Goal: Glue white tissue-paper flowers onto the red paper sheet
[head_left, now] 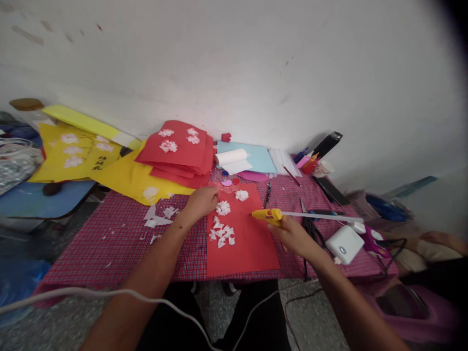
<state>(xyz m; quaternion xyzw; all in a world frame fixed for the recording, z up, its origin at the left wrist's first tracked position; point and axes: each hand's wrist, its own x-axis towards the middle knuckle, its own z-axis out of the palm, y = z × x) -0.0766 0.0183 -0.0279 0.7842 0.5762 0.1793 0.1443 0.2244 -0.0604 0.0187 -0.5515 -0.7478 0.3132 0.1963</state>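
Right hand grips glue gun over red paper: probably rigid, best handle-held. Left hand curls at paper's upper left, grip unclear.

The left forearm, bare, has a small dark spot near the wrist; the right forearm is bare; black trousers show.

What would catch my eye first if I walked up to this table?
Probably the bright yellow glue gun, a long pale stick jutting from its back, in the right hand over a red sheet bearing white paper flowers. The left hand is at that sheet's upper left edge. Farther left, pink-tinged blossoms stand out on a stack of red paper.
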